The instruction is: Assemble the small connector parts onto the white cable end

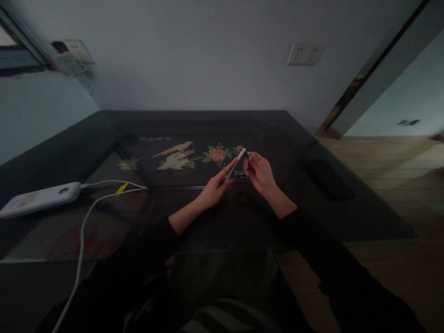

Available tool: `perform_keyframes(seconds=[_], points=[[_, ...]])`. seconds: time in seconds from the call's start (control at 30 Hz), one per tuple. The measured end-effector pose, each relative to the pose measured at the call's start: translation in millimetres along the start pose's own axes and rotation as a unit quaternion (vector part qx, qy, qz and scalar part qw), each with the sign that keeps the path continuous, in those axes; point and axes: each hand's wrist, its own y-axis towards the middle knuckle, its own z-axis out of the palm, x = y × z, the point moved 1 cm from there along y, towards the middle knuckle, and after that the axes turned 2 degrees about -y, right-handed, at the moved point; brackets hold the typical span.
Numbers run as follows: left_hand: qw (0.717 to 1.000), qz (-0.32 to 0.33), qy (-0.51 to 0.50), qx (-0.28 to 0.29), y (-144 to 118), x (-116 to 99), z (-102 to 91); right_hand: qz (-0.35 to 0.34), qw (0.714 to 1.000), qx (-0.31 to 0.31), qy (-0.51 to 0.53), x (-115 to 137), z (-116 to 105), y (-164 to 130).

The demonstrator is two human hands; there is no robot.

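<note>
Single head-worn camera, looking forward and down over the dark glass table (pixel 312 138) from its near edge, wall behind.

The table (pixel 104 217) has a dark, glossy top that looks like glass, with a painted panel of flowers and a bird (pixel 180 155) showing smooth beneath it at the far middle. On the near left lies a white power bank (pixel 40 198) of smooth plastic with a faint sheen, and its white cable (pixel 83 231) looks rubbery and matt. The slim white remote (pixel 236 163) in the left hand (pixel 215 187) appears to be smooth plastic, the sleeves (pixel 138 263) are dark matt cloth, and the floor (pixel 391 185) on the right looks like pale wood planks.
</note>
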Motion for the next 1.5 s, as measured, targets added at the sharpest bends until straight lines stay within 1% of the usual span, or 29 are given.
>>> perform_keyframes(seconds=[0.17,0.4,0.57,0.7,0.9,1.03,1.37,1.5], points=[[0.999,0.012,-0.020,0.024,-1.4,-4.2,3.9,0.008,1.000,0.002,0.004,0.1,-1.7,0.3],[0.998,0.011,-0.032,0.053,-1.6,-1.7,3.3,0.020,1.000,-0.003,0.002,1.2,-0.1,0.0],[1.000,0.013,-0.009,0.024,-0.1,-3.2,1.2,0.011,1.000,0.004,0.006,0.7,0.9,-0.5],[1.000,0.010,0.004,0.012,0.7,-0.1,-1.1,0.008,1.000,0.010,0.016,2.1,1.3,-0.5],[1.000,0.013,0.019,-0.010,1.3,3.9,-4.1,0.007,1.000,0.005,-0.017,4.4,3.0,-0.4],[0.999,0.003,0.035,-0.021,1.0,3.3,-3.7,0.004,1.000,0.007,-0.014,5.1,3.7,-1.2],[1.000,-0.002,-0.009,0.019,-1.3,-1.2,0.8,0.007,1.000,0.001,-0.005,0.4,1.0,-0.4],[0.999,0.004,-0.023,0.038,-2.2,-4.0,3.7,0.022,1.000,-0.007,-0.011,1.0,1.7,-0.9]])
